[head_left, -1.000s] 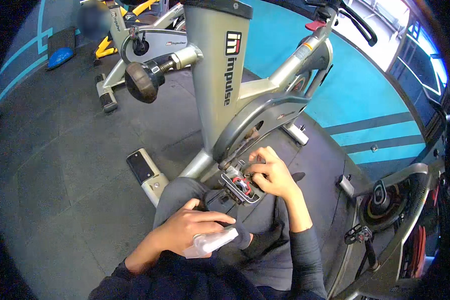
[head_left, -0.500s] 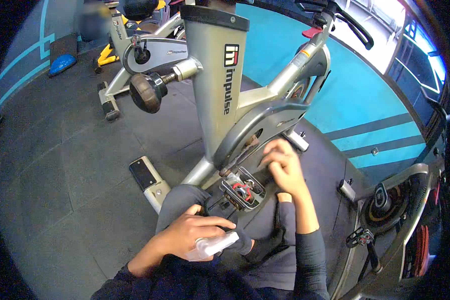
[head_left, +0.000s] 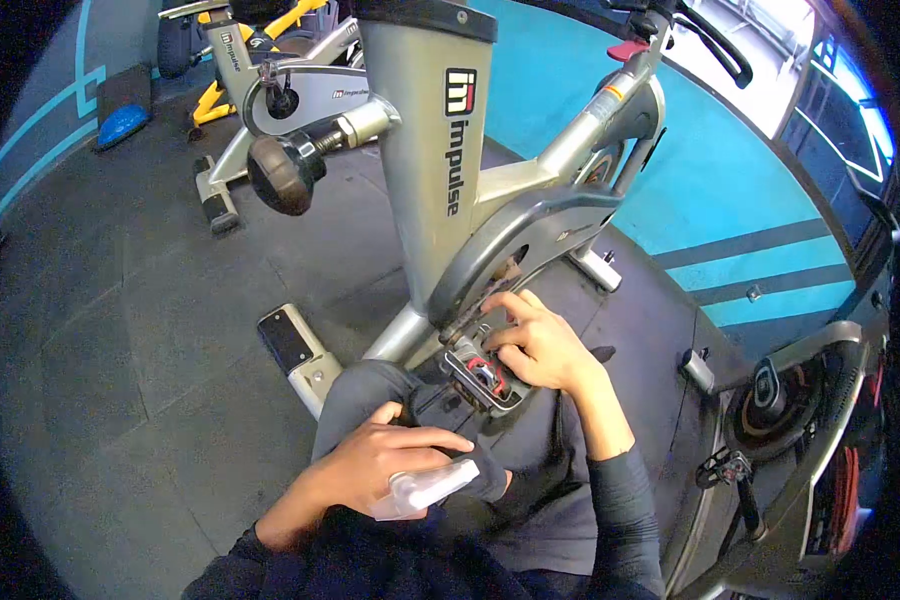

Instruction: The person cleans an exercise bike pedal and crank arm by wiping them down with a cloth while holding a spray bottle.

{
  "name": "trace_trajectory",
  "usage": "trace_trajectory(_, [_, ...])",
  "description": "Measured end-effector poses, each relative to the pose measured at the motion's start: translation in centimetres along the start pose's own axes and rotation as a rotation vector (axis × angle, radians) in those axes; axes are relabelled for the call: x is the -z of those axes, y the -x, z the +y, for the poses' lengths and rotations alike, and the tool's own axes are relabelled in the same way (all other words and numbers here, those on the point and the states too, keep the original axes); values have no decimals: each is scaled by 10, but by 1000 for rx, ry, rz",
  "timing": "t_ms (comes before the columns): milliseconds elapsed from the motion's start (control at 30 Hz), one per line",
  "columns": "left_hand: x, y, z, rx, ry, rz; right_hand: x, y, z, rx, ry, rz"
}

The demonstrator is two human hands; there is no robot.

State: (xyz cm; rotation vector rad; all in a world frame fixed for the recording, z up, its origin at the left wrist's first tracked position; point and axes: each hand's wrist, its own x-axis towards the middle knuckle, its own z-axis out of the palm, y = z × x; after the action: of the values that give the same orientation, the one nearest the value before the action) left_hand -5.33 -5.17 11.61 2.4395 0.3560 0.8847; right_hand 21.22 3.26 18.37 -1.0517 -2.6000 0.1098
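Note:
My left hand (head_left: 385, 462) is wrapped around a clear plastic container with a white end (head_left: 432, 490), low over my lap. Ahead of it, the exercise bike's pedal (head_left: 488, 380) shows a black cage frame with red and silver parts inside. My right hand (head_left: 540, 345) hovers at the far right side of this pedal, palm down. Its index finger reaches to the crank arm (head_left: 457, 328), while the other fingers are bent and spread over the pedal's edge. A thin dark rod (head_left: 432, 402) shows between the pedal and my left hand.
The grey bike frame (head_left: 430, 160) rises in front of me, with a round adjustment knob (head_left: 288, 172) jutting left and a rear foot (head_left: 292, 340) on the dark floor. Another bike (head_left: 770, 420) stands close on the right. More bikes (head_left: 290, 90) and a blue dome (head_left: 123, 124) are behind.
My right hand has moved left and down from beside the bike to the pedal and crank arm, its index finger straightening. My left hand keeps the clear container in nearly the same place.

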Motion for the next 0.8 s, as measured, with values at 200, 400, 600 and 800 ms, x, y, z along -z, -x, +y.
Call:
trace_trajectory(200, [2, -2, 4, 27, -18, -18, -4, -8, -13, -105, 168, -140])
trace_trajectory(400, [1, -1, 5, 44, -43, -29, 5, -14, -20, -21, 396, -129])
trace_trajectory(600, [0, -1, 2, 24, -22, -6, 46, -10, -13, -85, 539, 98])
trace_trajectory(800, [-1, -2, 1, 14, -13, 8, 52, -4, -14, -40, 100, 308])
